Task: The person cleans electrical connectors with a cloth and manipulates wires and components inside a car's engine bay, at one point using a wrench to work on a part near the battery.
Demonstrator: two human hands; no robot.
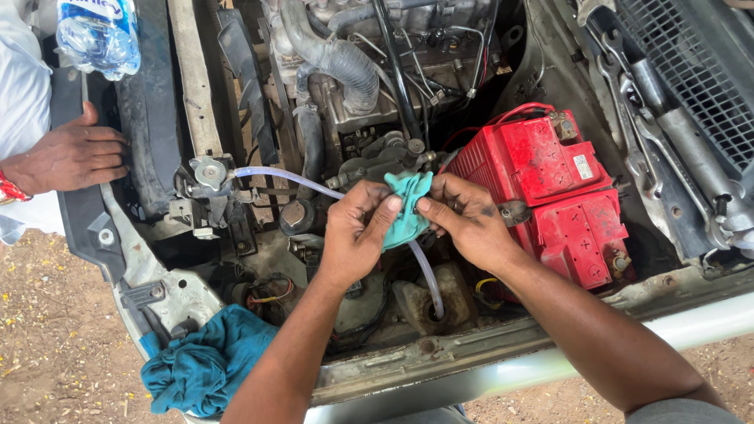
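Teal rag (408, 206) pinched between closed fingertips of left hand (355, 239) and right hand (469, 224), over clear hose (428, 275).

Blue-white label, water bottle (98, 31) top-left; white sticker (583, 166), red battery (550, 196).

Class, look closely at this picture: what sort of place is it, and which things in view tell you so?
Probably an open-air car repair spot: an open engine bay with a red battery, spanners laid on the car body, and bare dirt ground below. Both hands hold a green cloth.
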